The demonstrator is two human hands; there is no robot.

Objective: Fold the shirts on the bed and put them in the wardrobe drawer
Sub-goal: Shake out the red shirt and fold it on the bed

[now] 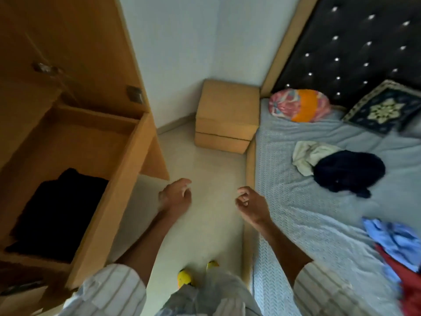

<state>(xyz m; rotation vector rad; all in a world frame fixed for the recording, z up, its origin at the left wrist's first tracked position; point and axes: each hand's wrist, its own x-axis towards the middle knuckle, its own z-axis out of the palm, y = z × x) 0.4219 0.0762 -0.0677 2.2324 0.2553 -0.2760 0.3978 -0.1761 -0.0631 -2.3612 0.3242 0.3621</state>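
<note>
Bed [319, 201] (4 shirts), drawer [127, 156], 1 shirt

Dark folded shirt [58, 215] in open drawer [109, 201], cream shirt [307, 156], navy shirt [348, 172], blue shirt [391, 240] crumpled on bed [307, 224]

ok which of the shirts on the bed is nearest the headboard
The cream shirt, crumpled and partly under the dark navy shirt. The blue shirt and red shirt lie farther down the bed.

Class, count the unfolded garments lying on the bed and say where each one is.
4: a cream shirt and a navy shirt touching mid-bed, and a blue shirt over a red shirt at the right edge. More may be out of frame.
</note>
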